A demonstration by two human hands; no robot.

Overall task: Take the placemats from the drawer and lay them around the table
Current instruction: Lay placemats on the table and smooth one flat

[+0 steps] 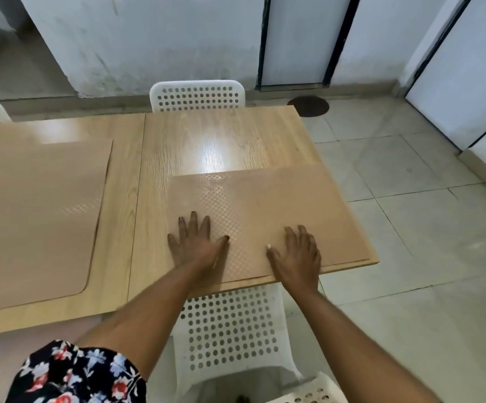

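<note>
Two hands press flat on a mat [265, 216] at the table's [207, 135] near right corner. Left hand [196, 242] has its fingers [193, 222] spread straight near the mat's left edge; right hand [297, 257] lies beside it with fingers relaxed, slightly parted. Another mat [35, 210] lies well left of the left fingers. White chair [230, 330] sits below the wrists.

Two placemats lie on the table [154, 158]: one placemat [265, 205] at the near right corner, the other placemat [32, 216] well apart to its left. Both hands rest flat on the right one, left hand [196, 242] beside right hand [297, 254]. One chair [230, 327] sits tucked under the near edge, another chair [197, 96] behind the far edge.
</note>
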